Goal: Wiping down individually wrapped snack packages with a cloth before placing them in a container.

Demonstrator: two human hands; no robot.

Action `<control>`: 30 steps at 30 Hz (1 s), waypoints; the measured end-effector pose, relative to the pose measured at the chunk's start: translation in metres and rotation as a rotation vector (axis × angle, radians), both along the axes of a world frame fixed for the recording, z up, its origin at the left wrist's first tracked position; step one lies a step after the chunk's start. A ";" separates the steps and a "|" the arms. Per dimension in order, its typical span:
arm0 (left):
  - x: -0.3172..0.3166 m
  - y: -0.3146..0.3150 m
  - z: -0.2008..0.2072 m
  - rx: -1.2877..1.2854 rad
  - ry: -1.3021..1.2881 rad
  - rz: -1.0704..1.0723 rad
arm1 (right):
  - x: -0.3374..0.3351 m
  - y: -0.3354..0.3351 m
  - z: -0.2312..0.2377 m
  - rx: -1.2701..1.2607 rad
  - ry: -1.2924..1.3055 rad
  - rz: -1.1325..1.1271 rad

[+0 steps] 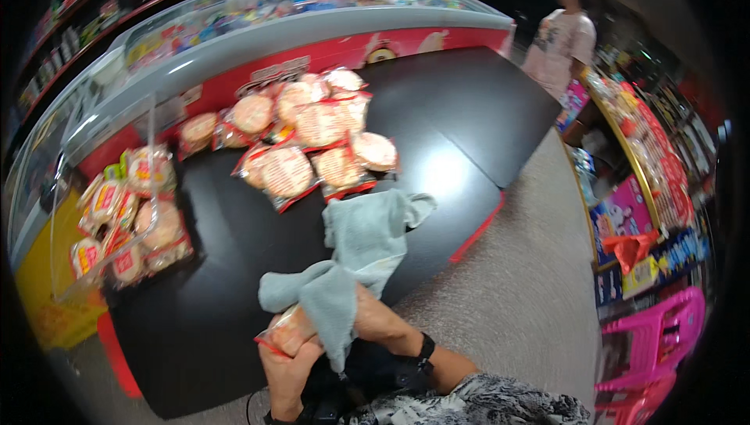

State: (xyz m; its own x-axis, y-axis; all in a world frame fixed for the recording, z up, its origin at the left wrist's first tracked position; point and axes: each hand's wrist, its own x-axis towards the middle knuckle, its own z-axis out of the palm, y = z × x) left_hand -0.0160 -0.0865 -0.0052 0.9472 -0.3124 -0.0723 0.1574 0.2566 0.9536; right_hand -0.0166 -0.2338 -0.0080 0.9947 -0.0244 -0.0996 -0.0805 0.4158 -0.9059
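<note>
Near the table's front edge, my left hand (287, 370) is closed around a clear packet (286, 333) with red edges and a pale, orange-tinged filling. My right hand (371, 317) grips a grey-green cloth (367, 237), which drapes over its fingers and hides most of them. Part of the cloth lies against the packet, and a long fold reaches forward onto the black table (234, 292). Beyond the cloth, a heap of similar packets (287, 171) holds round, flat, pale pieces in clear wrappers with red edges.
At the left, a clear plastic bin (58, 230) holds several wrapped packets. A glass-topped freezer (312, 23) runs along the table's far side. A person (558, 46) stands at the far right. Snack shelves (625, 198) and pink plastic chairs (656, 339) line the right side.
</note>
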 end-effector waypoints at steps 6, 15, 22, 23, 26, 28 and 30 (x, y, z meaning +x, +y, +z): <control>-0.001 -0.004 0.002 -0.128 0.057 0.163 | 0.003 0.008 -0.002 0.163 0.047 -0.095; -0.001 -0.005 0.010 -0.109 -0.015 0.057 | 0.004 0.010 -0.005 0.572 0.046 -0.196; -0.006 0.006 0.011 -0.207 -0.019 0.103 | 0.002 0.007 -0.013 -0.034 -0.059 -0.198; -0.011 0.009 0.012 -0.258 0.100 0.059 | -0.004 0.006 -0.013 0.029 -0.033 -0.185; 0.004 0.009 0.007 -0.313 0.296 -0.099 | 0.003 0.009 -0.005 0.434 0.005 -0.308; 0.008 0.008 0.008 -0.328 0.248 -0.246 | 0.000 0.002 0.003 0.414 -0.020 -0.347; 0.011 0.002 0.016 -0.309 0.232 -0.258 | 0.002 0.005 0.003 0.417 -0.045 -0.394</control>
